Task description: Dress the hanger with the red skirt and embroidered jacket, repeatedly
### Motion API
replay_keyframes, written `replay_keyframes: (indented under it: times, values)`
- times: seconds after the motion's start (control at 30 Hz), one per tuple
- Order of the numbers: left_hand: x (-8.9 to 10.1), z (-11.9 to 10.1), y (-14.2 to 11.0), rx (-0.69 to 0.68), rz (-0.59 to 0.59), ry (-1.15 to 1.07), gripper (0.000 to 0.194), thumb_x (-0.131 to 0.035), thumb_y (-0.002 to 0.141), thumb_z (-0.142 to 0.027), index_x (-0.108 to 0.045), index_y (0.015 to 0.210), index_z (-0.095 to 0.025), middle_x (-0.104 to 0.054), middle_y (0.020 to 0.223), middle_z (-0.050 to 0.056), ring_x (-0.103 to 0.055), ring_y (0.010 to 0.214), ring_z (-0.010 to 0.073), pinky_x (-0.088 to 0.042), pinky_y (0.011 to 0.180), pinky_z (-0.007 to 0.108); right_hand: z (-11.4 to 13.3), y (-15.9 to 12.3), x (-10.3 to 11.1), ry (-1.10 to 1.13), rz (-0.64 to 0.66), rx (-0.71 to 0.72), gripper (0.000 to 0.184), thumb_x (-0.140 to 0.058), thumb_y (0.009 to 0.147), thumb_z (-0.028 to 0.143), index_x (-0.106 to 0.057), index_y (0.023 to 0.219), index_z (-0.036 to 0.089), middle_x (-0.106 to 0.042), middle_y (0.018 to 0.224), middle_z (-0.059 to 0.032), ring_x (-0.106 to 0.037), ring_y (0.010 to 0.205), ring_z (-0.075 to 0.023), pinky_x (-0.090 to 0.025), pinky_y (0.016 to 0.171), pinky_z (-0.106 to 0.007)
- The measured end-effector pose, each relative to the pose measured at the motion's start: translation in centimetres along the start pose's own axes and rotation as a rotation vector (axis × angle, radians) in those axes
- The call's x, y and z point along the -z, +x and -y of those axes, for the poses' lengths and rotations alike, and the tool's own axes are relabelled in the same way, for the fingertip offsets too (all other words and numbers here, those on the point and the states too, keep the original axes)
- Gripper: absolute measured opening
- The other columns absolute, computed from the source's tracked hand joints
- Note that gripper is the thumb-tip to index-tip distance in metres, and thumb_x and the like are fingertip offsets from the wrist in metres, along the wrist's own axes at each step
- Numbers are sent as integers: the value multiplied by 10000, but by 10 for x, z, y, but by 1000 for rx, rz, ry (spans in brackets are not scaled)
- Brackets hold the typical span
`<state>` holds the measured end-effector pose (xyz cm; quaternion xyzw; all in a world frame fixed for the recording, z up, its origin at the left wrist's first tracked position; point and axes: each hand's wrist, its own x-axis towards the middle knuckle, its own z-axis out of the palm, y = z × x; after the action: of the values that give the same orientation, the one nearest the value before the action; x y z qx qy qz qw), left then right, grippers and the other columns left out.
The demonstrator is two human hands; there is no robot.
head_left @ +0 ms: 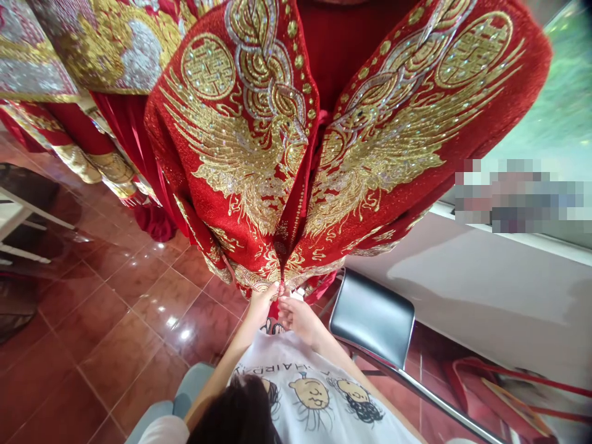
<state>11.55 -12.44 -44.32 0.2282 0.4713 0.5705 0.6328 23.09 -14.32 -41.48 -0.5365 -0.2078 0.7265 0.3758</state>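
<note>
A red robe (240, 142) with heavy gold and silver embroidery hangs in front of me, its two front panels meeting at the bottom middle. My left hand (263, 302) pinches the lower hem of the left panel, fingers closed on the cloth. My right hand (298, 317) is closed on the hem of the right panel (393, 142), right beside the left hand. Both hands meet at the robe's front opening, above my white printed shirt (314, 394).
A black padded chair (372, 314) with a metal frame stands just right of my hands. Other embroidered garments (106, 49) hang at the upper left. The floor is glossy red tile (115, 320). A white low wall (485, 290) runs along the right, and white furniture (13, 222) sits at the far left.
</note>
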Motion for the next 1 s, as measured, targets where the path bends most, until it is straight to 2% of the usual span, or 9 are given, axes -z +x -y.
replay_keyframes:
  times: [0.1, 0.2, 0.3, 0.43, 0.53, 0.7, 0.87, 1.0]
  values:
    - [1, 1, 1, -29, -6, 26, 306, -791, 635, -348, -657, 821, -145, -704, 781, 48, -662, 749, 180, -510, 788, 333, 9, 1, -3, -100, -38, 81, 312, -728, 607, 407, -605, 725, 147, -628, 634, -17, -547, 506, -113, -341, 461, -203]
    - [0, 3, 4, -65, -27, 46, 386, -794, 631, -346, -648, 935, -158, -708, 917, 67, -666, 879, 203, -493, 872, 356, 21, 11, -9, -185, -81, 178, 302, -707, 605, 424, -562, 600, 160, -585, 543, 4, -485, 454, -102, -307, 452, -213]
    - [1, 6, 7, -88, -48, 78, 416, -790, 635, -353, -638, 972, -160, -707, 936, 76, -662, 922, 216, -476, 916, 381, 28, 17, -11, -247, -98, 242, 295, -688, 602, 384, -530, 485, 165, -519, 452, 15, -421, 430, -95, -278, 456, -227]
    - [5, 8, 11, -109, -77, 139, 403, -789, 625, -334, -645, 960, -162, -709, 940, 73, -658, 919, 211, -456, 936, 382, 27, 16, -14, -241, -131, 274, 221, -651, 596, 315, -542, 485, 158, -489, 459, 33, -389, 476, -77, -254, 475, -214]
    - [5, 7, 12, -116, -102, 191, 294, -793, 608, -307, -653, 823, -163, -700, 820, 47, -649, 843, 202, -465, 881, 359, 25, 15, -17, -189, -99, 192, 181, -591, 599, 281, -504, 491, 164, -443, 440, 49, -338, 438, -60, -203, 437, -207]
    - [1, 3, 12, -143, -122, 254, 198, -798, 579, -263, -622, 620, -181, -666, 689, 16, -594, 705, 182, -462, 787, 332, 38, 13, -22, -55, 84, -52, 125, -493, 647, 288, -514, 593, 178, -334, 394, 90, -173, 327, -41, -87, 372, -208]
    - [0, -3, 14, -193, -126, 252, 245, -834, 524, -230, -630, 654, -193, -645, 694, 16, -587, 735, 204, -443, 820, 347, 56, 11, -28, 57, 177, -171, 110, -502, 669, 228, -471, 581, 169, -285, 419, 105, -141, 343, -22, -95, 354, -179]
    - [5, -2, 15, -203, -142, 204, 283, -848, 497, -205, -611, 651, -209, -638, 683, 12, -596, 850, 237, -411, 915, 371, 52, 15, -32, 92, 178, -167, 130, -498, 692, 221, -470, 578, 165, -283, 413, 106, -143, 339, -19, -100, 349, -173]
